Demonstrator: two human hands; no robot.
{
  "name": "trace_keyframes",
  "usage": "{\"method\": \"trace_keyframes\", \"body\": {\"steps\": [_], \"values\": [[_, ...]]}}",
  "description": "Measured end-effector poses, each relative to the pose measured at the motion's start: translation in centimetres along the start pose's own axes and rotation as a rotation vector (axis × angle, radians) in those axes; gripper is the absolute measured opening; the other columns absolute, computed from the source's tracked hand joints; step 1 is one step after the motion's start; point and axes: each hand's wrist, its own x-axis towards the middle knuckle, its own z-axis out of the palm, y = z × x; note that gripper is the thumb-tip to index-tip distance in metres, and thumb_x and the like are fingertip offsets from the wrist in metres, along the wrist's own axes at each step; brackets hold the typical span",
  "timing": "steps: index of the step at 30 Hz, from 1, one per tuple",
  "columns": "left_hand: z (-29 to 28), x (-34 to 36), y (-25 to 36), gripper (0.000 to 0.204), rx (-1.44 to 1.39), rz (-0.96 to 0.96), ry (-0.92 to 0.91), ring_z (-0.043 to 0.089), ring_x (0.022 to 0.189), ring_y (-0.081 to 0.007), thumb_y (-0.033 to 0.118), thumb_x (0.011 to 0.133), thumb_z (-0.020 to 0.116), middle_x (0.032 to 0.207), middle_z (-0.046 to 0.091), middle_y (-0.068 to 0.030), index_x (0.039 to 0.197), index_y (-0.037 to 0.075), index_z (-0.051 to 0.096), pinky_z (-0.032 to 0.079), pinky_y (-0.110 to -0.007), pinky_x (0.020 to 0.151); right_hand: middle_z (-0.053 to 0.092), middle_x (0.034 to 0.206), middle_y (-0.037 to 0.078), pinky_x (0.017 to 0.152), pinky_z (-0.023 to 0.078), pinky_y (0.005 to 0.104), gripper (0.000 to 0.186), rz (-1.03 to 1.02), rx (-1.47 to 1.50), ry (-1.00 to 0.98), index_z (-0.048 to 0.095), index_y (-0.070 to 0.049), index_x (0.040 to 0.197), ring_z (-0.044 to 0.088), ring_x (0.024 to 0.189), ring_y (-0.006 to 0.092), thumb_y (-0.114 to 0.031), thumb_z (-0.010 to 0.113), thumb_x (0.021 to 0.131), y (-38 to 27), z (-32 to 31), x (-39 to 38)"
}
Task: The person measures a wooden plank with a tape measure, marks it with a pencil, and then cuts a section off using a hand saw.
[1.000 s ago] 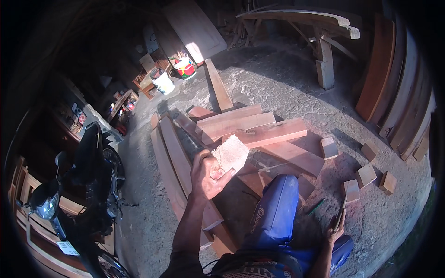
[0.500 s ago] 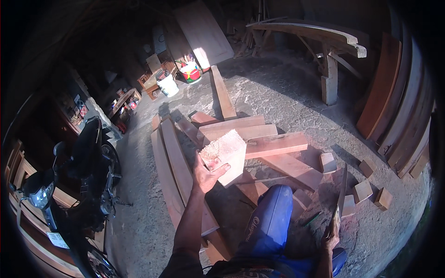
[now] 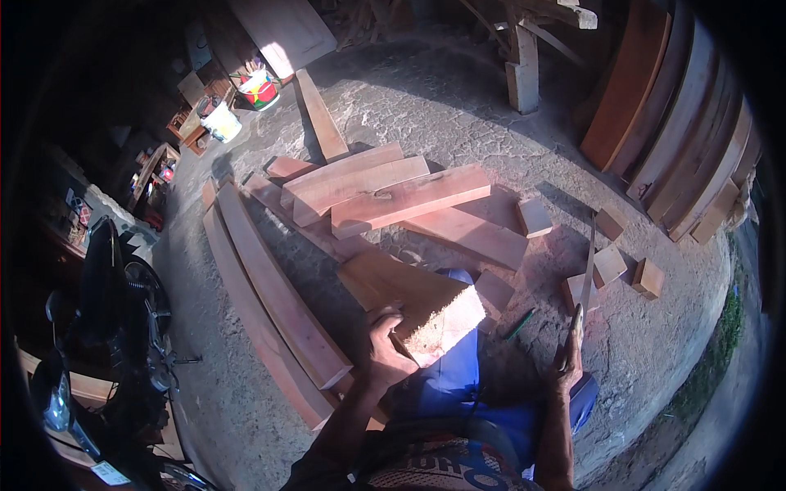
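Observation:
My left hand (image 3: 385, 350) is closed around the near end of a thick wooden beam (image 3: 401, 282). The beam lies tilted over my blue-clad leg, and its pale end, in sunlight, has a rough, splintery edge. Low on the right, my right hand (image 3: 566, 360) is wrapped around the handle of a handsaw (image 3: 589, 258). The narrow blade points away from me, apart from the beam. On the floor between my leg and the saw lies a thin green pen-like stick (image 3: 519, 324).
Beyond the beam, several planks (image 3: 417, 199) lie stacked crosswise. Two long boards (image 3: 274, 286) stretch along the left. Small offcut blocks (image 3: 648, 279) are scattered right of the saw. A motorbike (image 3: 106, 327) stands far left; boards (image 3: 630, 98) lean at the far right.
My left hand has lowered the beam toward my lap and turned it, so its rough end now faces nearer and to the right. My right hand still holds the saw. The view has shifted.

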Motion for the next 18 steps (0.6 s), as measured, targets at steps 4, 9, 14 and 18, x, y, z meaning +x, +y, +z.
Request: {"method": "trace_keyframes", "body": {"steps": [4, 9, 14, 18], "values": [[2.5, -2.0, 0.8, 0.092, -0.048, 0.055, 0.036, 0.056, 0.12, -0.033, 0.026, 0.057, 0.101, 0.126, 0.048, -0.0173, 0.124, 0.005, 0.041, 0.048, -0.049, 0.104, 0.067, 0.13, 0.02, 0.095, 0.054, 0.0429, 0.042, 0.051, -0.026, -0.036, 0.06, -0.007, 0.14, 0.066, 0.115, 0.0394, -0.016, 0.061, 0.098, 0.6, 0.5, -0.4], [3.0, -1.8, 1.0, 0.078, 0.0, 0.043, 0.008, 0.055, 0.12, -0.0363, 0.026, 0.062, 0.097, 0.122, 0.053, -0.0175, 0.12, 0.005, 0.049, 0.045, -0.053, 0.108, 0.067, 0.13, 0.02, 0.094, 0.054, 0.0423, 0.044, 0.031, -0.017, -0.086, 0.06, -0.011, 0.141, 0.067, 0.116, 0.0379, -0.019, 0.062, 0.098, 0.6, 1.0, -0.5], [2.9, -0.2, 0.2, 0.072, 0.027, 0.072, -0.07, 0.057, 0.12, -0.0364, 0.016, 0.06, 0.093, 0.12, 0.055, -0.0164, 0.118, 0.004, 0.053, 0.041, -0.056, 0.113, 0.069, 0.124, 0.018, 0.09, 0.055, 0.043, 0.046, -0.003, -0.009, -0.12, 0.059, -0.012, 0.143, 0.069, 0.109, 0.0384, -0.021, 0.064, 0.098, 0.5, 1.7, -0.6], [2.2, 1.9, 0.2, 0.073, 0.047, 0.104, -0.106, 0.059, 0.12, -0.0331, 0.016, 0.058, 0.092, 0.121, 0.061, -0.0135, 0.12, 0.006, 0.055, 0.039, -0.055, 0.115, 0.071, 0.116, 0.017, 0.084, 0.056, 0.0436, 0.048, -0.031, -0.008, -0.134, 0.058, -0.014, 0.143, 0.07, 0.101, 0.038, -0.022, 0.064, 0.097, 0.3, 1.9, -0.7]]}}
